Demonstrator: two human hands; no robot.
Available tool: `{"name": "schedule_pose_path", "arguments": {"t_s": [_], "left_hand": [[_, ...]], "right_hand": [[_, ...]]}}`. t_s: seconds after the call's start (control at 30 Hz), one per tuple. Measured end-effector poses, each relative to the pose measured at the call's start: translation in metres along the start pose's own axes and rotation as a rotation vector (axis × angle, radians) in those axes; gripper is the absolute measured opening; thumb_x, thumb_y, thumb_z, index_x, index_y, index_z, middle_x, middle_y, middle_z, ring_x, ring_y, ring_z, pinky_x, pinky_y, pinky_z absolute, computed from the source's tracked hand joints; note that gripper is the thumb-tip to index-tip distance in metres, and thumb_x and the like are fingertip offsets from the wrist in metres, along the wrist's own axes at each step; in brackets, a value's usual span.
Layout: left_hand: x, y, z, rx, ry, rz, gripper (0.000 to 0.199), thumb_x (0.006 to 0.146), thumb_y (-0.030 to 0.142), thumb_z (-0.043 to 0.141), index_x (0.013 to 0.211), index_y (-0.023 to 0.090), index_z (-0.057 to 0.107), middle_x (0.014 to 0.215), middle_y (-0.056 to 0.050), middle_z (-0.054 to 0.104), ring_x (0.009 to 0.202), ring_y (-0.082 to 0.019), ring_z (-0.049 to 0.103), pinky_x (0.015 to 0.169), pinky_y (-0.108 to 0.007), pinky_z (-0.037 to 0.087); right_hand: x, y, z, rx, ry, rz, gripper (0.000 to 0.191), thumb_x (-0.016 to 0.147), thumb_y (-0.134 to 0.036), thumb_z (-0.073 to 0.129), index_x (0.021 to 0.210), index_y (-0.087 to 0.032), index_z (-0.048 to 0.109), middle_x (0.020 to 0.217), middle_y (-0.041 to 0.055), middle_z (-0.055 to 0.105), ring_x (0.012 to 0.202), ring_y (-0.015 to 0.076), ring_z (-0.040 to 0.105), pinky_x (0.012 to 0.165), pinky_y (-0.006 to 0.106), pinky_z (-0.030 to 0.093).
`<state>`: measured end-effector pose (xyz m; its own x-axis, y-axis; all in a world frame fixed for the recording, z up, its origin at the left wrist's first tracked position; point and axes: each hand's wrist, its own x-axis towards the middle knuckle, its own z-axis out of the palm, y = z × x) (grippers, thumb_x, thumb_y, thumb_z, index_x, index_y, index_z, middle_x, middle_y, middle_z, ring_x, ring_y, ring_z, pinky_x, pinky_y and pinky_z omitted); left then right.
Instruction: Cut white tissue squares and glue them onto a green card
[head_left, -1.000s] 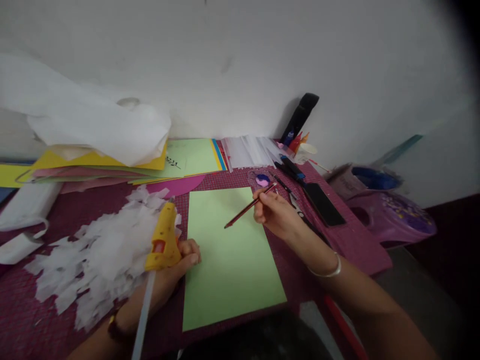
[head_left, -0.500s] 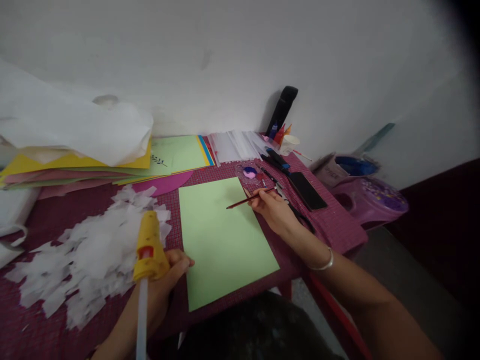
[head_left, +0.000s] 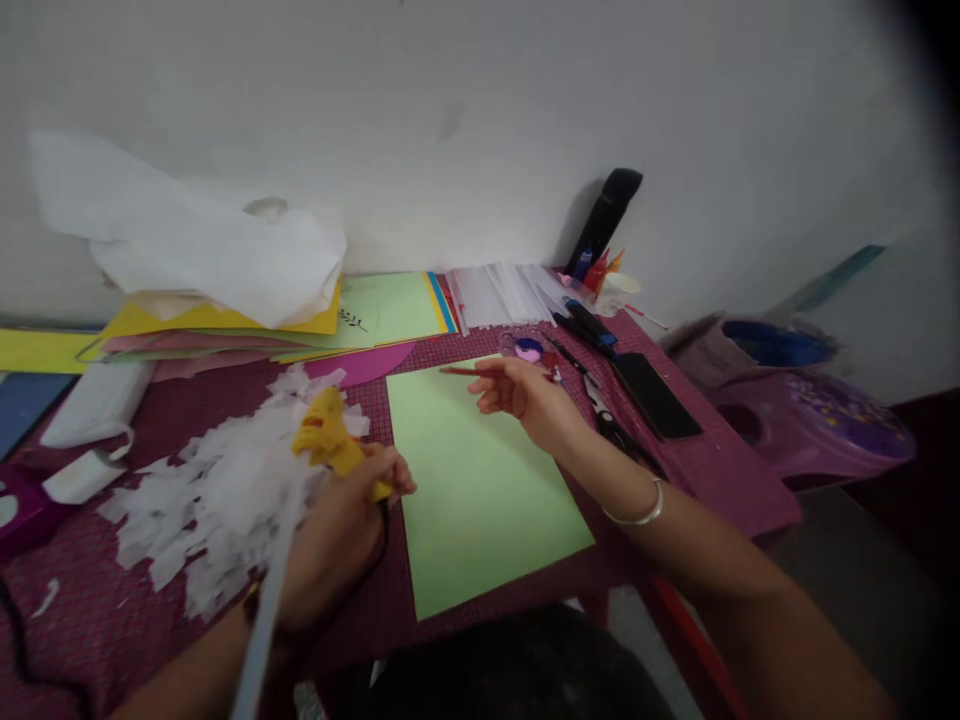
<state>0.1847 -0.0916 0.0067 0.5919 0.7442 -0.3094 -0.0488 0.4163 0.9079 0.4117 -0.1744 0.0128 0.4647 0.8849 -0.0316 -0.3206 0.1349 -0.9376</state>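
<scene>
My left hand (head_left: 360, 500) grips a yellow glue gun (head_left: 328, 432) at the left edge of a light green sheet (head_left: 480, 500); a long translucent glue stick (head_left: 274, 600) sticks out of its back. Over the sheet's upper right part, my right hand (head_left: 525, 395) holds a thin dark red brush (head_left: 459, 371) between its fingers, tip pointing left. A heap of white paper scraps (head_left: 225, 490) lies left of the sheet. Just beyond the right hand sits a palette (head_left: 529, 348) with blue and pink paint.
Scissors (head_left: 611, 425) and a black phone (head_left: 656, 395) lie on the right. Paint bottles (head_left: 596, 270) and a white cup (head_left: 621, 285) stand near the wall. White strips (head_left: 502, 295) and stacked coloured papers (head_left: 390, 310) line the back. A purple bucket (head_left: 840, 430) stands beyond the table.
My left hand has tilted the glue gun and turned it. My right hand has risen toward the sheet's top edge, with the brush now nearly level. The view has shifted left.
</scene>
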Motion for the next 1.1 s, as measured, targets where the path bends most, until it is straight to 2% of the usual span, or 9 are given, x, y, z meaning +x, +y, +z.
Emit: {"name": "schedule_pose_path", "arguments": {"t_s": [0.07,0.13,0.2,0.3,0.47,0.57,0.67,0.9,1.1], "left_hand": [[0.011,-0.009,0.006,-0.067,-0.014,-0.033,0.023,0.068,0.028,0.072,0.055,0.019,0.055,0.060,0.001,0.056,0.062,-0.014,0.051,0.065,-0.027,0.043],[0.019,-0.018,0.008,-0.081,-0.030,-0.055,0.022,0.068,0.027,0.071,0.056,0.018,0.055,0.061,0.001,0.056,0.064,-0.014,0.053,0.067,-0.027,0.044],[0.024,-0.024,0.006,-0.057,-0.046,-0.056,0.020,0.069,0.028,0.071,0.058,0.019,0.058,0.063,0.001,0.058,0.066,-0.014,0.054,0.069,-0.027,0.044],[0.027,-0.026,-0.001,0.005,-0.066,-0.043,0.020,0.069,0.032,0.074,0.062,0.019,0.061,0.065,0.000,0.060,0.069,-0.015,0.054,0.071,-0.028,0.043],[0.031,-0.025,-0.017,0.030,-0.170,-0.134,0.022,0.076,0.038,0.069,0.065,0.020,0.063,0.072,-0.001,0.062,0.076,-0.017,0.055,0.080,-0.029,0.043],[0.032,-0.026,-0.024,0.014,-0.198,-0.177,0.022,0.079,0.039,0.066,0.068,0.020,0.064,0.074,-0.001,0.062,0.078,-0.017,0.054,0.081,-0.029,0.042],[0.032,-0.027,-0.025,0.035,-0.214,-0.178,0.022,0.079,0.039,0.066,0.068,0.020,0.065,0.075,-0.001,0.061,0.079,-0.018,0.053,0.078,-0.028,0.041],[0.033,-0.019,-0.019,0.049,-0.172,-0.197,0.026,0.072,0.042,0.072,0.062,0.019,0.062,0.071,-0.001,0.060,0.076,-0.019,0.054,0.078,-0.031,0.043],[0.032,-0.020,-0.021,0.041,-0.209,-0.197,0.026,0.075,0.040,0.073,0.065,0.019,0.063,0.074,-0.002,0.060,0.078,-0.019,0.055,0.081,-0.031,0.044]], "right_hand": [[0.010,0.014,0.006,-0.122,0.073,-0.052,0.023,0.079,-0.042,0.062,0.075,-0.020,0.065,0.057,-0.0025,0.058,0.053,0.0118,0.052,0.058,0.028,0.045],[0.019,0.026,0.006,-0.211,0.140,-0.089,0.018,0.079,-0.037,0.060,0.072,-0.021,0.062,0.051,-0.0051,0.053,0.049,0.0110,0.048,0.053,0.026,0.040],[0.025,0.035,0.002,-0.247,0.153,-0.082,0.013,0.079,-0.034,0.060,0.074,-0.021,0.061,0.053,-0.0044,0.057,0.051,0.0120,0.051,0.054,0.027,0.041],[0.029,0.043,-0.009,-0.256,0.188,-0.062,0.011,0.079,-0.032,0.061,0.077,-0.021,0.063,0.062,-0.0020,0.063,0.060,0.0142,0.059,0.064,0.029,0.046],[0.034,0.045,-0.028,-0.188,0.365,-0.084,0.006,0.076,-0.028,0.063,0.079,-0.023,0.065,0.067,-0.0024,0.063,0.066,0.0150,0.059,0.069,0.030,0.046],[0.037,0.044,-0.032,-0.144,0.424,-0.087,0.006,0.076,-0.028,0.063,0.079,-0.023,0.065,0.068,-0.0022,0.062,0.067,0.0155,0.058,0.069,0.031,0.047],[0.036,0.043,-0.030,-0.194,0.395,-0.091,0.004,0.076,-0.027,0.063,0.079,-0.023,0.064,0.066,-0.0028,0.062,0.065,0.0149,0.057,0.067,0.030,0.045],[0.027,0.045,-0.018,-0.321,0.230,-0.069,0.004,0.079,-0.027,0.059,0.079,-0.023,0.060,0.061,-0.0038,0.062,0.058,0.0145,0.057,0.060,0.029,0.044],[0.024,0.047,-0.003,-0.475,0.207,-0.036,0.006,0.081,-0.021,0.057,0.078,-0.023,0.061,0.068,-0.0022,0.067,0.064,0.0146,0.060,0.060,0.028,0.044]]}}
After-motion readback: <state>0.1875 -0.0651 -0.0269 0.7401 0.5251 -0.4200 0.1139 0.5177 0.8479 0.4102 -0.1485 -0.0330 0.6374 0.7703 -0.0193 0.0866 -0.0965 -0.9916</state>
